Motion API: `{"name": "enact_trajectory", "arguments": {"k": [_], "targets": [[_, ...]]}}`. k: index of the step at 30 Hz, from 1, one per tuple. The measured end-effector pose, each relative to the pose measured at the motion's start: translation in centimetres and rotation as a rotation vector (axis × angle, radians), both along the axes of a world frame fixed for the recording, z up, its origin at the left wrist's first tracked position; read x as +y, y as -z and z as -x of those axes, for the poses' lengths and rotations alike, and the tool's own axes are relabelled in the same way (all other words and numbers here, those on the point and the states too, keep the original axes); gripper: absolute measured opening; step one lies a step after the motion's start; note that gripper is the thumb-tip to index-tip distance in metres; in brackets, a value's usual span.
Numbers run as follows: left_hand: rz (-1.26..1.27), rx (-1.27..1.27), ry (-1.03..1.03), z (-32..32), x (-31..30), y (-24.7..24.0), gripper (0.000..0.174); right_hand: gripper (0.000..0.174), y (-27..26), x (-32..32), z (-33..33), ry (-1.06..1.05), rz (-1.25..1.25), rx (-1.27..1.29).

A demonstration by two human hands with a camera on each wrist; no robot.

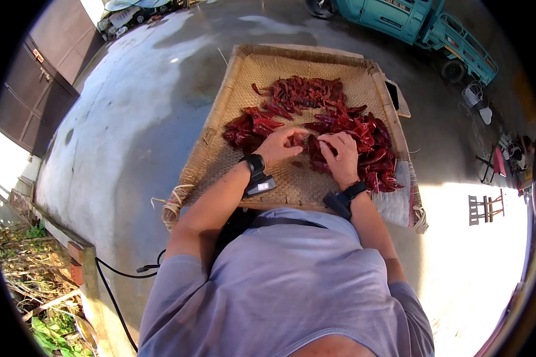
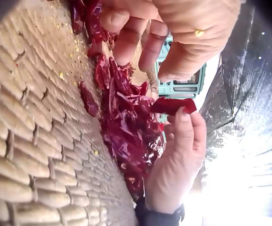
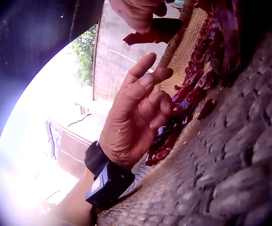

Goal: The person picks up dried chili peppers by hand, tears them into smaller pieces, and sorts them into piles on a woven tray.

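Dried red peppers lie in piles on a woven tray. My right hand pinches a red pepper piece between thumb and fingers, above the pile. Facing it from the left, my left hand has loosely bent, parted fingers; in the right wrist view the left hand holds nothing. A small gap separates the two hands. Behind them in the tray lies a heap of torn pepper pieces.
A phone-like dark object lies by the tray's right edge. A teal three-wheeled vehicle stands at the back right, and a small dark chair is at the right. A black cable runs along the left.
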State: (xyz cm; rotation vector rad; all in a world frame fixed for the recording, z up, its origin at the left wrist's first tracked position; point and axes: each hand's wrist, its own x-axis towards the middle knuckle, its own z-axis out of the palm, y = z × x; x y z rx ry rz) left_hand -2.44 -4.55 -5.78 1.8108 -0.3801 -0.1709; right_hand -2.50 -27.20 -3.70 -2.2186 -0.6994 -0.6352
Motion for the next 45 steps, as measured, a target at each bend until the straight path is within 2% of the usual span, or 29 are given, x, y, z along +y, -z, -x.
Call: {"name": "enact_trajectory", "arguments": {"k": [1,2,3,4,5,6,9,10,13,14,17,18,21,27,29,33,36,42,45], "targets": [[0.028,0.011,0.034,0.2,-0.5,-0.3,0.046,0.01,-0.1,0.0,0.1,-0.04,-0.064,0.089],[0.056,0.022,0.07,0.4,-0.9,-0.6,0.047,0.01,0.2,-0.1,0.0,-0.092,-0.053,0.046],[0.082,0.034,0.106,0.6,-1.2,-1.0,0.048,0.011,0.2,0.0,0.2,-0.131,-0.128,0.191],[0.071,0.166,0.117,1.4,-1.3,-2.7,0.043,0.012,0.2,0.1,0.4,-0.169,-0.204,0.336],[0.064,0.145,0.094,0.9,-1.1,-1.7,0.039,0.012,0.2,0.2,0.5,-0.207,-0.28,0.482],[0.056,0.126,0.07,0.0,-0.9,0.0,0.035,0.014,0.8,0.1,0.3,-0.212,-0.278,0.429],[0.028,0.13,-0.059,0.1,-0.3,-0.3,0.025,0.015,0.6,0.2,0.3,-0.059,-0.394,0.444],[0.017,0.141,-0.111,0.4,-0.1,-0.7,0.022,0.016,0.0,0.0,0.5,0.007,-0.288,0.452],[-0.185,-0.002,-0.409,-0.3,0.8,0.1,0.019,0.016,-0.1,-0.4,-0.2,0.052,0.166,-0.158],[-0.19,-0.058,-0.539,-0.4,1.1,0.5,0.023,0.017,-0.1,-0.4,0.0,0.06,0.212,-0.091],[-0.149,-0.115,-0.688,0.0,1.1,0.4,0.027,0.017,1.1,-0.3,0.3,0.107,0.389,-0.085],[-0.101,-0.131,-0.676,-0.1,1.0,0.4,0.028,0.018,1.4,-0.3,0.2,0.108,0.435,-0.047],[-0.084,-0.065,-0.37,-0.4,1.1,0.5,0.026,0.014,1.6,-0.4,-0.2,0.092,0.467,0.029],[-0.077,-0.004,-0.188,-0.4,0.2,1.2,0.028,0.008,2.7,-0.6,-0.7,0.11,0.484,0.021],[-0.112,-0.028,-0.126,-0.2,0.2,0.7,0.03,0.009,2.6,-0.5,-0.7,0.099,0.361,0.006],[-0.095,0.011,-0.071,-0.1,0.0,0.8,0.033,0.008,2.4,-0.4,-0.7,0.093,0.307,-0.037],[-0.098,0.061,-0.047,-0.3,0.0,1.1,0.034,0.007,1.9,-0.2,0.0,0.136,0.452,-0.05],[-0.106,0.171,-0.02,0.0,-0.4,1.0,0.033,0.009,2.3,0.1,-0.6,0.089,0.473,-0.063],[-0.028,0.192,-0.053,0.5,-0.8,0.4,0.031,0.011,1.9,0.2,-0.6,0.094,0.287,-0.061]]}}
